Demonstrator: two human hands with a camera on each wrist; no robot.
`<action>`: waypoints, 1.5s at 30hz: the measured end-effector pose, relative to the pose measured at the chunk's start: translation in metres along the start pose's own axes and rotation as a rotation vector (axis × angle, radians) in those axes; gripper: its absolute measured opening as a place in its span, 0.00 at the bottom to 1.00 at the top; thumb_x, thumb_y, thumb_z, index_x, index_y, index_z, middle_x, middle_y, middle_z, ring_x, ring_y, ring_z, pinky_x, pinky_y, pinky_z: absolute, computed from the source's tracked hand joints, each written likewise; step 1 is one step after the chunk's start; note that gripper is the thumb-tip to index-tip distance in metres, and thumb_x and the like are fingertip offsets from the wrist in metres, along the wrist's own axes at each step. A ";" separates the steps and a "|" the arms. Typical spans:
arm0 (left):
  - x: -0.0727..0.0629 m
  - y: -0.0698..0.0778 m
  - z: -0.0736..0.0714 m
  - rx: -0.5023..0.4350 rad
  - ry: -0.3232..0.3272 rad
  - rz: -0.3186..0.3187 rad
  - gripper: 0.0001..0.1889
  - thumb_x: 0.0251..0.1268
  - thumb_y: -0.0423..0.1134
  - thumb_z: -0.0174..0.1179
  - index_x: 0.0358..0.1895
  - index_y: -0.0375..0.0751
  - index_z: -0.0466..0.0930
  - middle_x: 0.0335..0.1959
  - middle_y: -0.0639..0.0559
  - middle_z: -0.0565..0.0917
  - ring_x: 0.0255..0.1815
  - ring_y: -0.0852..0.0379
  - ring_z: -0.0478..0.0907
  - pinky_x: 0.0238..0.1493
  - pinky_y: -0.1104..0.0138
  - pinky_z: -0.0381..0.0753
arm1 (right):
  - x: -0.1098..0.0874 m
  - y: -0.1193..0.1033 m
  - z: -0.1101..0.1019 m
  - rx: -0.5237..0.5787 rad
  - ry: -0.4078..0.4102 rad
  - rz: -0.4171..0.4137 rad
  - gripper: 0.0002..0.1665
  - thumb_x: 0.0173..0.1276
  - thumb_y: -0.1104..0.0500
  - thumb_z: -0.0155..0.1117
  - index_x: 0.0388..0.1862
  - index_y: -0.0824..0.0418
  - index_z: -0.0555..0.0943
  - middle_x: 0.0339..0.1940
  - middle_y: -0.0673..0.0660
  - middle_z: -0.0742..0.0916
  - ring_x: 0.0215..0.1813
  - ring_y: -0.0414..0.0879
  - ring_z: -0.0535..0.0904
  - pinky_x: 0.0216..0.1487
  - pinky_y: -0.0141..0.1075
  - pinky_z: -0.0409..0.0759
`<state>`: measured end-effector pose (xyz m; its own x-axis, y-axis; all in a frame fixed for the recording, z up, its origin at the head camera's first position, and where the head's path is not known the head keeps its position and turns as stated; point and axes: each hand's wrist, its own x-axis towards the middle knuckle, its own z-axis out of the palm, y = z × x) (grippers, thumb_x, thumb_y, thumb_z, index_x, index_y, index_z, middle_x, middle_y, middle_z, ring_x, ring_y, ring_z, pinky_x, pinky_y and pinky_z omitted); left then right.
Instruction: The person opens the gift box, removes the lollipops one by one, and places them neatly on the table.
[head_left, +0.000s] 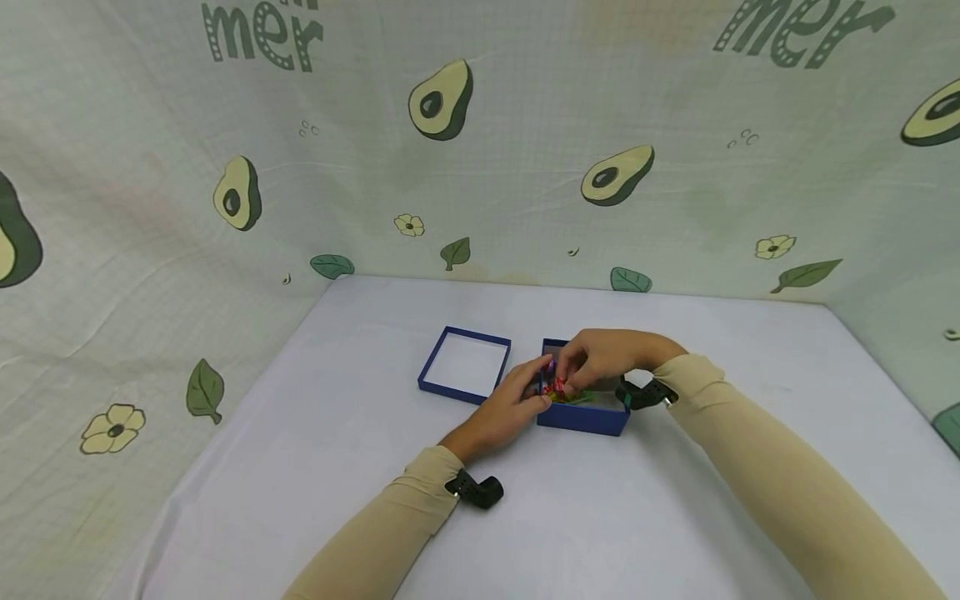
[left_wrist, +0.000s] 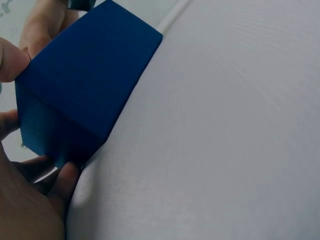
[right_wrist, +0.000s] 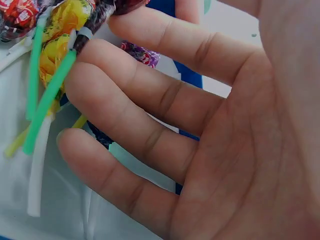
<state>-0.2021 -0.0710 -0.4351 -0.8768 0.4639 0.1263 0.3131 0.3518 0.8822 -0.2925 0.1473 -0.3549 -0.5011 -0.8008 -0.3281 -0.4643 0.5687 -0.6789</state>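
A blue box (head_left: 577,419) stands on the white table with several wrapped lollipops (right_wrist: 55,57) at its left end. My left hand (head_left: 501,415) rests at the box's left side, thumb by the near corner and fingertips against the wall. Inside the box is my right hand (head_left: 611,354), its thumb and index finger pinching a lollipop (right_wrist: 97,20) with a dark shiny wrapper and a green stick; the thumb is mostly hidden in the right wrist view. Its other fingers lie loosely bent over the sticks. A purple wrapper (right_wrist: 142,54) shows behind them.
Left of the box lies a shallow blue-rimmed lid (head_left: 463,390), white inside, close to the left fingers. A cloth backdrop (head_left: 525,208) printed with avocados rises behind the table. Black wrist straps (head_left: 480,490) sit over both beige sleeves.
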 end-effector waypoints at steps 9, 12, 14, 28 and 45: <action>0.001 0.000 0.000 -0.001 0.005 0.004 0.35 0.71 0.45 0.51 0.80 0.57 0.53 0.78 0.54 0.57 0.74 0.60 0.57 0.71 0.62 0.64 | 0.000 -0.001 -0.004 0.063 0.027 0.043 0.08 0.62 0.58 0.70 0.39 0.58 0.83 0.34 0.51 0.86 0.37 0.45 0.78 0.40 0.39 0.78; 0.001 0.000 0.000 -0.003 0.002 0.002 0.35 0.71 0.44 0.51 0.80 0.56 0.53 0.78 0.53 0.57 0.75 0.59 0.56 0.71 0.61 0.64 | 0.000 0.000 -0.003 0.082 0.040 0.039 0.08 0.63 0.58 0.70 0.40 0.59 0.83 0.33 0.52 0.85 0.35 0.45 0.77 0.39 0.39 0.77; 0.001 0.001 0.000 -0.006 0.001 0.005 0.34 0.72 0.44 0.51 0.80 0.56 0.54 0.78 0.53 0.57 0.75 0.59 0.56 0.71 0.61 0.64 | 0.000 0.001 -0.003 0.085 0.046 0.033 0.08 0.63 0.59 0.70 0.40 0.59 0.83 0.32 0.52 0.85 0.35 0.45 0.77 0.39 0.39 0.77; 0.001 0.001 0.000 -0.005 0.002 0.010 0.35 0.71 0.44 0.51 0.80 0.57 0.53 0.77 0.53 0.57 0.74 0.59 0.58 0.71 0.61 0.64 | -0.001 0.006 0.000 0.113 0.090 -0.013 0.10 0.62 0.58 0.69 0.41 0.59 0.83 0.32 0.53 0.84 0.37 0.48 0.77 0.42 0.41 0.76; 0.001 0.002 0.000 -0.021 0.003 0.027 0.35 0.70 0.41 0.51 0.80 0.54 0.54 0.77 0.50 0.59 0.73 0.58 0.59 0.71 0.61 0.65 | -0.002 0.009 0.002 0.142 0.189 -0.075 0.11 0.64 0.61 0.71 0.43 0.62 0.83 0.36 0.55 0.87 0.40 0.50 0.82 0.44 0.38 0.81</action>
<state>-0.2022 -0.0699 -0.4334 -0.8694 0.4702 0.1516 0.3290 0.3221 0.8877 -0.2942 0.1540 -0.3619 -0.6033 -0.7826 -0.1539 -0.4045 0.4665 -0.7866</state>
